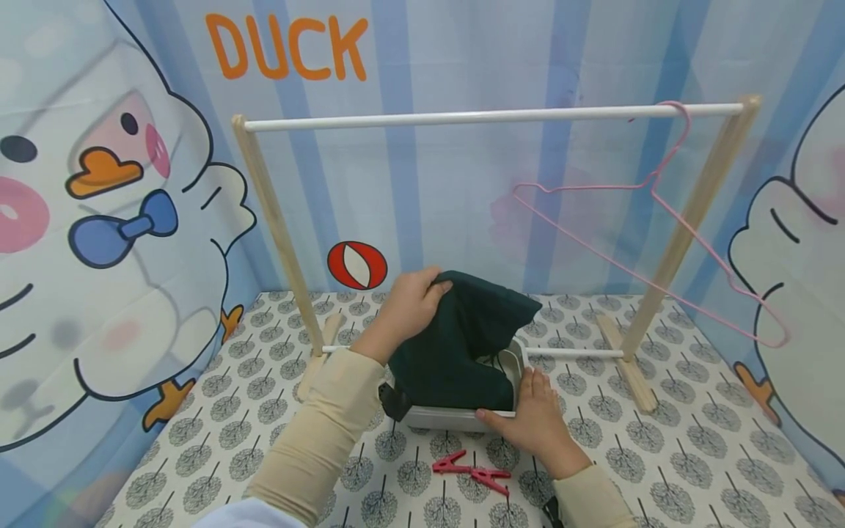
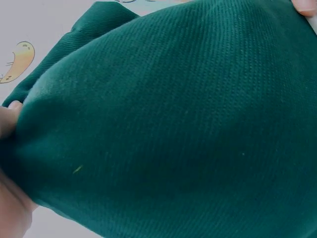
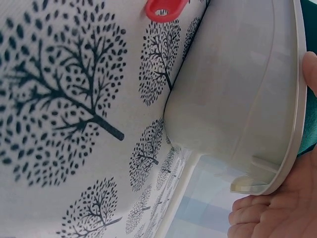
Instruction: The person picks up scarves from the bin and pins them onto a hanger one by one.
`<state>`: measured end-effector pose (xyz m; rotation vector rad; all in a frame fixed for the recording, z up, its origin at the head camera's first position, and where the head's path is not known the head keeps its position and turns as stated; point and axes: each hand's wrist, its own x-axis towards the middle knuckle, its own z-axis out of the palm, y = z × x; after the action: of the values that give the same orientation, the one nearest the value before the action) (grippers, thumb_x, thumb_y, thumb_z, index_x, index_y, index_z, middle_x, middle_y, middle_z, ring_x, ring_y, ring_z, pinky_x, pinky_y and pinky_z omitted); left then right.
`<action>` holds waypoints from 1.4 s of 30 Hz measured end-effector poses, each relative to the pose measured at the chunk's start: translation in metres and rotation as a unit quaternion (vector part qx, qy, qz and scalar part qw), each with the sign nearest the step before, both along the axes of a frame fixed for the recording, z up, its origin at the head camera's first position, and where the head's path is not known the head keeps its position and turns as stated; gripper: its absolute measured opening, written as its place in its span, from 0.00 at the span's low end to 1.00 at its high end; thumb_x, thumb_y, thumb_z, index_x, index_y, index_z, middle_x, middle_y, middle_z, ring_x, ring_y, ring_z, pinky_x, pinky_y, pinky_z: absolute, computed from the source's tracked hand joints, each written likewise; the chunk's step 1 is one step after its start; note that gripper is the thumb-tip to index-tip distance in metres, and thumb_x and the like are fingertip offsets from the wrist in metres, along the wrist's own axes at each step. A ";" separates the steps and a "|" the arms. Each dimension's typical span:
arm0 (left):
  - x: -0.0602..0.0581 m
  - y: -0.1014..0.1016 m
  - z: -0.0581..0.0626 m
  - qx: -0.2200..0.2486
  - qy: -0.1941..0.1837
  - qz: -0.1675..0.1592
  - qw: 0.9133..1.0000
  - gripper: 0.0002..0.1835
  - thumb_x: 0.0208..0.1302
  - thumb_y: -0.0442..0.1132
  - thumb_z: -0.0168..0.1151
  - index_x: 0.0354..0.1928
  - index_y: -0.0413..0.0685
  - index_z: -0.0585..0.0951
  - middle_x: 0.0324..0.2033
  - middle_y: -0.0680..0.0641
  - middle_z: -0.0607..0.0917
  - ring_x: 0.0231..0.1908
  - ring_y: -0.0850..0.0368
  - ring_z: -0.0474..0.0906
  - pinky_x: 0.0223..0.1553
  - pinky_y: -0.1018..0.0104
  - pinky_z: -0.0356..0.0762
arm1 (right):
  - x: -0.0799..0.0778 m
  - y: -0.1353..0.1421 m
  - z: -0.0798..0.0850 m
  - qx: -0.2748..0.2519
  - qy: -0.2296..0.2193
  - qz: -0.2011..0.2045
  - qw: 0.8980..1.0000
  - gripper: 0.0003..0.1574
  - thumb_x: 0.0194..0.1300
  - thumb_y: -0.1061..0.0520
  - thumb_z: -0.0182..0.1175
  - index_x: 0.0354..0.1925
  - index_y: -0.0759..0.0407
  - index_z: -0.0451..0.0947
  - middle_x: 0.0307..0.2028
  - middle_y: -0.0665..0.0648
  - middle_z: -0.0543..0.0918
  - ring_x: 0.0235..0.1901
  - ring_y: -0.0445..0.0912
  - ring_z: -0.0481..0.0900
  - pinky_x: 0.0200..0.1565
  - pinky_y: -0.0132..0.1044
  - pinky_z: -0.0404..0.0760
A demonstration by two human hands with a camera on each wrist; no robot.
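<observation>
My left hand (image 1: 411, 304) pinches the upper edge of a dark green garment (image 1: 455, 352) and holds that part raised; its kind is hard to tell from the folds. The left wrist view is mostly filled by its ribbed fabric (image 2: 163, 119). The lower part of the garment lies in a pale grey plastic basin (image 1: 455, 419). At the basin's near right corner my right hand (image 1: 538, 418) holds the rim, thumb over the front and fingers along the right side. The right wrist view shows the basin's outer wall (image 3: 228, 89) and that hand (image 3: 282, 210) at the rim.
A drying rack with a white top rod (image 1: 422, 119) and wooden posts stands around and behind the basin. From the rod's right end hangs a pink wire hanger (image 1: 594, 253), tilted. Red clothespins (image 1: 488, 477) lie in front of the basin on the tree-patterned cloth (image 1: 218, 433).
</observation>
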<state>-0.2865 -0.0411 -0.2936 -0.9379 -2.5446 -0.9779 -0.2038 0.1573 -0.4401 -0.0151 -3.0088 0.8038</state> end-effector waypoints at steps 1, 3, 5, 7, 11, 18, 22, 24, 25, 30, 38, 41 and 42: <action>0.000 0.000 0.001 0.003 0.001 0.000 1.000 0.11 0.71 0.38 0.47 0.28 0.44 0.71 0.17 0.49 0.67 0.17 0.57 0.64 0.21 0.69 0.63 | 0.000 0.000 0.000 0.000 0.000 -0.001 1.000 0.72 0.51 0.29 0.60 0.66 0.80 0.40 0.67 0.78 0.43 0.68 0.68 0.41 0.65 0.62 0.47; 0.000 -0.001 0.002 0.010 0.001 -0.001 1.000 0.12 0.71 0.38 0.47 0.28 0.44 0.71 0.17 0.49 0.66 0.17 0.57 0.64 0.21 0.69 0.63 | 0.000 0.000 -0.001 -0.001 -0.002 -0.002 1.000 0.73 0.51 0.28 0.60 0.66 0.80 0.40 0.67 0.78 0.43 0.68 0.68 0.41 0.65 0.62 0.47; 0.001 -0.001 0.003 0.017 0.000 0.000 1.000 0.12 0.71 0.38 0.47 0.28 0.44 0.70 0.17 0.49 0.66 0.17 0.57 0.64 0.21 0.69 0.63 | 0.001 0.000 -0.001 -0.003 -0.004 -0.003 1.000 0.73 0.50 0.28 0.60 0.66 0.80 0.39 0.67 0.78 0.43 0.68 0.68 0.41 0.65 0.62 0.47; 0.001 -0.002 0.005 0.023 -0.002 0.000 1.000 0.12 0.71 0.38 0.46 0.27 0.44 0.69 0.17 0.48 0.65 0.17 0.56 0.63 0.22 0.69 0.62 | 0.000 0.000 -0.001 -0.005 -0.004 -0.001 1.000 0.73 0.50 0.28 0.60 0.66 0.80 0.39 0.67 0.78 0.43 0.68 0.68 0.40 0.65 0.62 0.46; 0.002 -0.003 0.010 0.032 -0.012 0.003 0.999 0.12 0.71 0.39 0.46 0.27 0.44 0.68 0.17 0.48 0.65 0.18 0.55 0.63 0.23 0.68 0.62 | -0.001 0.001 -0.001 -0.007 -0.003 0.003 1.000 0.73 0.51 0.28 0.60 0.66 0.80 0.39 0.67 0.78 0.43 0.68 0.68 0.40 0.65 0.62 0.46; 0.001 -0.002 0.014 0.040 -0.006 0.002 0.999 0.12 0.71 0.39 0.47 0.27 0.44 0.69 0.17 0.48 0.65 0.18 0.55 0.63 0.22 0.68 0.62 | -0.003 0.003 0.002 -0.010 0.007 0.004 1.000 0.73 0.50 0.28 0.60 0.66 0.80 0.39 0.67 0.78 0.43 0.68 0.68 0.41 0.65 0.62 0.47; 0.001 -0.002 0.014 0.043 0.001 -0.003 0.999 0.13 0.71 0.39 0.47 0.26 0.45 0.68 0.17 0.48 0.65 0.18 0.55 0.62 0.22 0.67 0.62 | -0.001 0.005 0.004 -0.025 0.004 0.007 1.000 0.75 0.50 0.26 0.58 0.68 0.77 0.35 0.68 0.76 0.38 0.69 0.67 0.37 0.66 0.62 0.43; 0.002 -0.003 0.013 0.042 0.001 0.000 0.999 0.14 0.71 0.39 0.47 0.25 0.45 0.67 0.17 0.48 0.64 0.17 0.55 0.62 0.22 0.68 0.62 | 0.000 0.007 0.007 -0.030 0.007 0.010 0.999 0.76 0.50 0.24 0.56 0.68 0.75 0.33 0.69 0.75 0.35 0.69 0.66 0.34 0.66 0.62 0.40; 0.002 -0.003 0.013 0.043 0.001 0.002 0.999 0.14 0.71 0.39 0.47 0.24 0.45 0.66 0.16 0.48 0.64 0.17 0.55 0.62 0.22 0.68 0.61 | 0.001 0.008 0.010 -0.031 0.011 0.011 0.999 0.76 0.50 0.23 0.56 0.68 0.75 0.33 0.69 0.75 0.34 0.69 0.66 0.33 0.66 0.62 0.40; 0.004 -0.006 0.012 0.042 0.002 0.010 0.999 0.14 0.70 0.38 0.48 0.24 0.45 0.66 0.16 0.48 0.63 0.17 0.55 0.62 0.22 0.67 0.61 | 0.007 0.017 0.039 -0.025 0.072 0.014 0.997 0.71 0.55 0.26 0.53 0.69 0.73 0.32 0.69 0.74 0.34 0.69 0.65 0.33 0.66 0.62 0.38; 0.005 -0.008 0.009 0.042 -0.001 0.005 0.999 0.15 0.71 0.39 0.47 0.24 0.45 0.65 0.15 0.48 0.63 0.16 0.55 0.61 0.21 0.67 0.62 | 0.024 0.051 0.115 -0.003 0.165 -0.023 0.986 0.65 0.61 0.27 0.48 0.70 0.66 0.28 0.70 0.67 0.27 0.69 0.63 0.28 0.64 0.66 0.39; 0.004 -0.009 0.007 0.042 0.003 0.005 0.999 0.15 0.71 0.38 0.47 0.23 0.45 0.65 0.15 0.49 0.62 0.16 0.55 0.60 0.21 0.67 0.61 | 0.029 0.071 0.146 -0.001 0.186 -0.042 0.982 0.65 0.60 0.27 0.48 0.70 0.63 0.25 0.70 0.62 0.25 0.69 0.63 0.26 0.63 0.67 0.38; 0.004 -0.010 0.007 0.041 0.003 0.006 0.999 0.15 0.71 0.38 0.47 0.23 0.45 0.65 0.15 0.49 0.62 0.16 0.55 0.60 0.22 0.67 0.61 | 0.029 0.078 0.156 0.002 0.190 -0.050 0.980 0.65 0.60 0.27 0.48 0.70 0.63 0.25 0.70 0.61 0.24 0.68 0.63 0.25 0.63 0.67 0.37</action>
<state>-0.2828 -0.0510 -0.2871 -0.8995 -2.4805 -1.0657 -0.1747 0.2358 -0.2842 -0.0102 -2.6267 0.6998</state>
